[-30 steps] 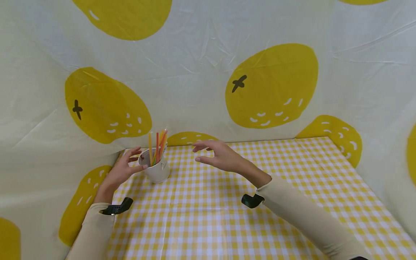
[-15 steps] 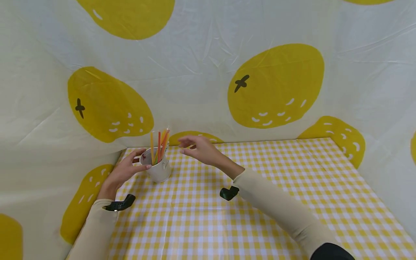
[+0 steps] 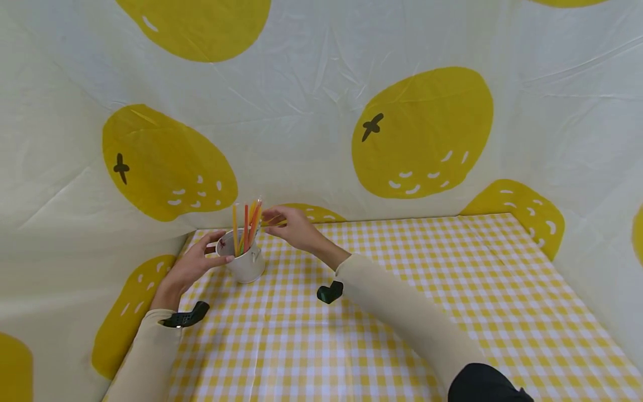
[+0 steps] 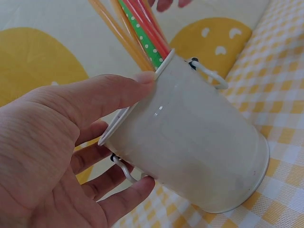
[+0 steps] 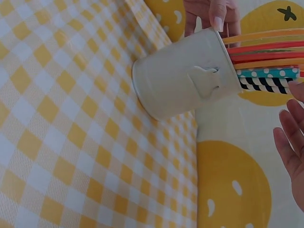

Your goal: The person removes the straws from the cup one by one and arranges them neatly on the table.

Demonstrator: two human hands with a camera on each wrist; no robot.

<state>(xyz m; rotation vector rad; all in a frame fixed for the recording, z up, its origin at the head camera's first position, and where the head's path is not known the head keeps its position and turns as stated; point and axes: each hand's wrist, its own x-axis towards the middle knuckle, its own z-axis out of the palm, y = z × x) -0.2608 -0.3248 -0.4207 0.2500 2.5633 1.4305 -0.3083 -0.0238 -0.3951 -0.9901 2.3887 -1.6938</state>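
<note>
A small white metal bucket (image 3: 247, 269) stands at the back left of the table, holding plastic drinking straws (image 3: 246, 228) in orange, yellow and red. My left hand (image 3: 192, 267) grips its rim from the left. In the left wrist view the thumb (image 4: 114, 90) presses the bucket's rim, while the fingers reach around by the wire handle loop (image 4: 124, 170). My right hand (image 3: 295, 228) is just right of the straws, fingers loosely extended. Its thumb (image 5: 297, 90) lies right at a black-and-white striped straw (image 5: 266, 85), beside a teal dotted one (image 5: 268, 72), in the right wrist view.
A yellow-and-white checked cloth (image 3: 311, 346) covers the table. Behind it and on the left hangs a pale sheet (image 3: 296, 139) with large yellow fruit prints, close behind the bucket. Dark wrist devices (image 3: 330, 292) sit at both sleeves.
My right hand has moved left across the table to the straws. The left hand has closed in from beside the bucket onto its rim. The bucket stays in place.
</note>
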